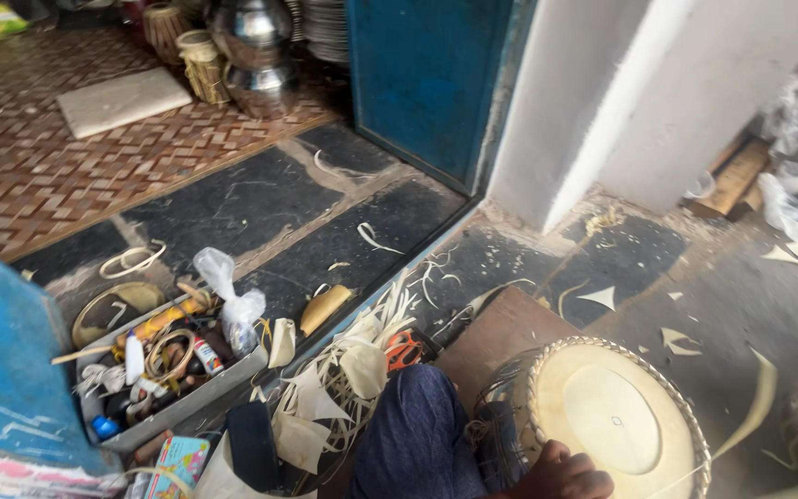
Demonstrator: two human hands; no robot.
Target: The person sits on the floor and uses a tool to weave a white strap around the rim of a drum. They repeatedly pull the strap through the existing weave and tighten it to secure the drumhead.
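Nearby, cluttered tray (94, 427) beside palm strips (362, 356).

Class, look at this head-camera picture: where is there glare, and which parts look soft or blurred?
Head view: daylight is even, with no hard shadows; bright reflections glare on the steel pot at the top; the round basket and the hand touching it are fairly sharp; the right edge, near the white wall, is soft and smeared.

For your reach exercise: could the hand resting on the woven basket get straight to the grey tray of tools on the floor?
Probably not straight: the hand lies on the basket, and the person's knee and a pile of cane strips lie between it and the tray.
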